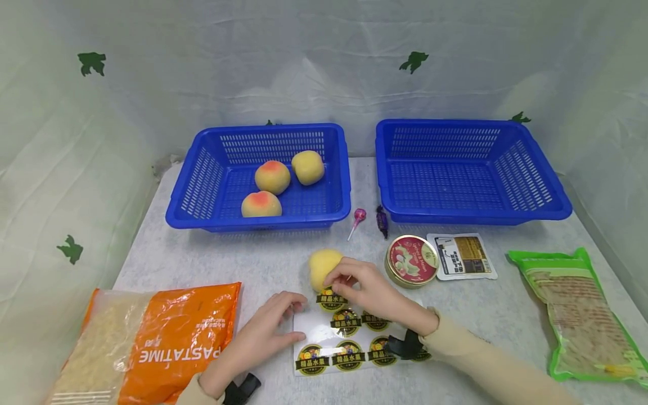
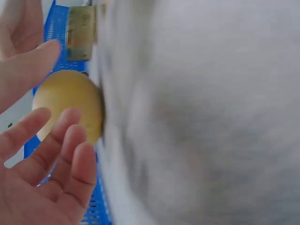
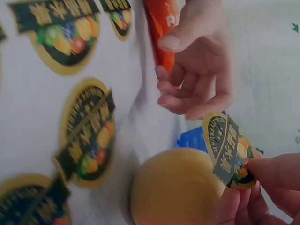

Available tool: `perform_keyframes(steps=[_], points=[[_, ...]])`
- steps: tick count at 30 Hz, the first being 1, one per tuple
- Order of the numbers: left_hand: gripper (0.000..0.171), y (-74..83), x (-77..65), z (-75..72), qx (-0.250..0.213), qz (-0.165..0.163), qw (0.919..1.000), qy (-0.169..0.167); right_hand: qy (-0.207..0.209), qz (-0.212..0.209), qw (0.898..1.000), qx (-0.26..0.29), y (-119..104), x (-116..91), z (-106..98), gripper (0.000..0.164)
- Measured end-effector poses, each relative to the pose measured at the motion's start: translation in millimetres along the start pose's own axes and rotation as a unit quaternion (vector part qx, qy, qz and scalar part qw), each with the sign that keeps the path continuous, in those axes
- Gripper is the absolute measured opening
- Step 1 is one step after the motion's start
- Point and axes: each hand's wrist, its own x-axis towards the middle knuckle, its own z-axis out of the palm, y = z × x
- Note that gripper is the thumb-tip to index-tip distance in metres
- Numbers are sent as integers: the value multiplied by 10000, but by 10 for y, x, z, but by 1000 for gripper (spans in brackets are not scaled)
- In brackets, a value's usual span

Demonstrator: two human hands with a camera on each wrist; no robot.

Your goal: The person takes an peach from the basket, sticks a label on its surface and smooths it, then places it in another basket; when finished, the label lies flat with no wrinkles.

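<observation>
My right hand (image 1: pixel 361 284) pinches a round black-and-gold sticker (image 3: pixel 233 152) between thumb and fingertips. It is held up beside a yellow peach (image 1: pixel 323 265) standing on the table, and the fingers overlap the fruit's right side in the head view. Below lies a white sticker sheet (image 1: pixel 316 323) with several more such stickers on it. My left hand (image 1: pixel 270 323) is at the sheet's left edge, fingers loosely bent and apart, holding nothing. From the left wrist view, those fingers (image 2: pixel 70 150) overlap the peach (image 2: pixel 70 98).
A blue basket (image 1: pixel 258 224) at the back left holds three peaches; another blue basket (image 1: pixel 471 216) stands back right. Nearby lie a lollipop (image 1: pixel 359 215), a purple-wrapped candy (image 1: pixel 382 222), a round tin (image 1: pixel 412 261) and a flat pouch (image 1: pixel 463 257). Orange pasta bag (image 1: pixel 182 332) left, green-edged bag (image 1: pixel 582 315) right.
</observation>
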Motion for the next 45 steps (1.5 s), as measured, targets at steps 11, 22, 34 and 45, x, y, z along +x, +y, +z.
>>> perform_keyframes(steps=[11,22,34,45], points=[[48,103,401,-102,-808,164,9912,1037,164,78,9998,-108,58,318,-119,8],[37,102,610,-29,-763,318,9868,1390,279,307,9988,-246,122,360,-116,7],[33,49,662,19,-525,500,9875,1400,414,535,9973,-300,139,361,-128,15],[13,-7,717,54,-1519,291,9790,1326,-246,713,9943,747,348,334,-161,29]])
